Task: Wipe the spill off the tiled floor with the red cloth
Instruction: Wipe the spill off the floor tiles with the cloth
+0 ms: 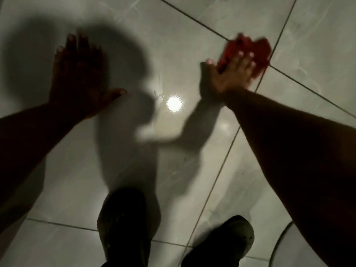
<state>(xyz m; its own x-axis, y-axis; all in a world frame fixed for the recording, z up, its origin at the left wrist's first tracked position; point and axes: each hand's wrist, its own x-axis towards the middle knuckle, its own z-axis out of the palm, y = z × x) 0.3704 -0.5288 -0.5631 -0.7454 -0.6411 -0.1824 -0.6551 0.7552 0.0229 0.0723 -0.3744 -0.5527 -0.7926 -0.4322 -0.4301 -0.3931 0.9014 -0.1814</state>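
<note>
The red cloth (248, 51) lies bunched on the glossy grey tiled floor (173, 35), over a dark grout line at the upper right. My right hand (231, 74) presses flat on top of it, fingers spread, and the cloth looks blurred. My left hand (77, 74) rests flat on the floor at the left, fingers apart, holding nothing. It lies in deep shadow. A faint wet sheen with thin streaks (159, 95) shows on the tile between the hands. I cannot make out the spill's edge.
A bright lamp reflection (174, 104) glares on the tile between my hands. My two dark shoes (123, 224) (227, 241) stand at the bottom. A large shadow of my head and arms covers the middle. A curved pale edge (281, 237) shows at bottom right.
</note>
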